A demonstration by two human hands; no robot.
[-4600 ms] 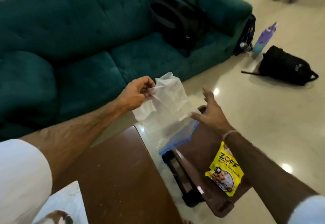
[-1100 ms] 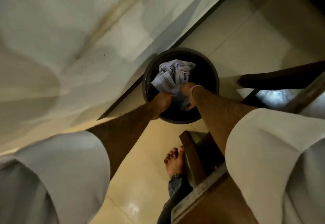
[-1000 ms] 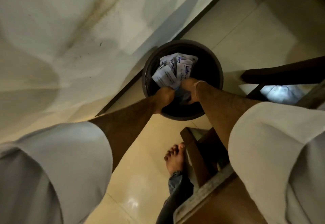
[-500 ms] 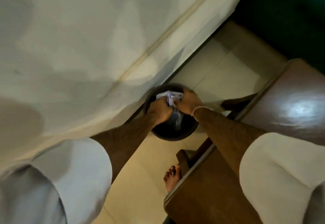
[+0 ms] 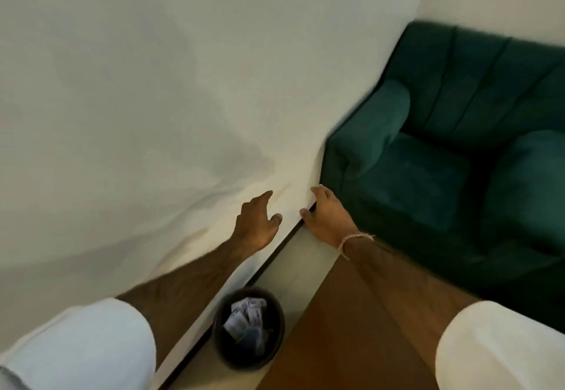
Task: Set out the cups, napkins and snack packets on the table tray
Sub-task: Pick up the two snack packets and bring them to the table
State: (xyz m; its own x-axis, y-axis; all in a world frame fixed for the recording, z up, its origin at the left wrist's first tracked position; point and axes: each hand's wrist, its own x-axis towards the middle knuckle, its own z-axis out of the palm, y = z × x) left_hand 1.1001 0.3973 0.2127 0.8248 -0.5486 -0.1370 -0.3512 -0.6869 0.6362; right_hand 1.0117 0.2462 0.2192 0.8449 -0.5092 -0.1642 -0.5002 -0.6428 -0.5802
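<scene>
Both hands are raised in front of the white wall [image 5: 153,83], empty, with fingers spread and relaxed. The left hand [image 5: 255,224] is held with its back toward the camera, thumb apart from the fingers, gripping nothing. The right hand [image 5: 328,220] is likewise spread and holds nothing; a thin thread bracelet [image 5: 356,238] circles its wrist. The two hands are near each other but apart, the left in front of the wall and the right over the dark skirting line where wall meets floor [image 5: 305,255]. Short white sleeves [image 5: 85,347] cover both upper arms.

A round dark waste bin [image 5: 247,328] stands on the floor at the near centre, just beside the wall and just left of the brown wooden counter [image 5: 336,328]. Inside the bin lies crumpled white printed wrapping [image 5: 246,313] with a bluish piece below it; what the wrapping is cannot be told exactly.

The counter fills the near right, and the visible part of its top is bare. A dark green sofa [image 5: 443,160] stands at the far right against the wall, beyond the counter.

No cups, napkins, snack packets or tray appear in this view, so their position cannot be told
</scene>
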